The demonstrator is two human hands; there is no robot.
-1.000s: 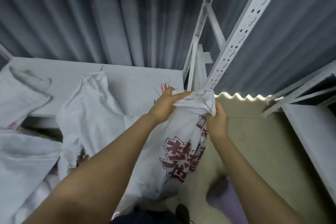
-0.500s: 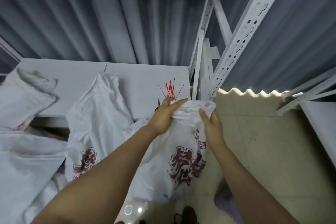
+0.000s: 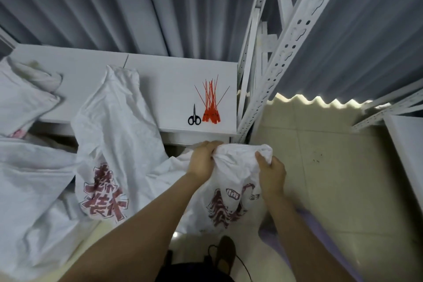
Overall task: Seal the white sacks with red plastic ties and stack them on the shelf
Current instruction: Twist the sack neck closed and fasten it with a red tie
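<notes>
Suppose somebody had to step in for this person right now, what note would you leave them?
Left hand and right hand both grip the bunched mouth of the white sack in front of the shelf.
Red ties lie on the shelf beside the scissors.
Done: mouth gathered, no tie on it.
Left: take a tie, seal this sack, stack it; other sacks lie at left.

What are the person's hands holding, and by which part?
Both the left hand and right hand grip the white sack by its bunched top edge, one on each side.
</notes>
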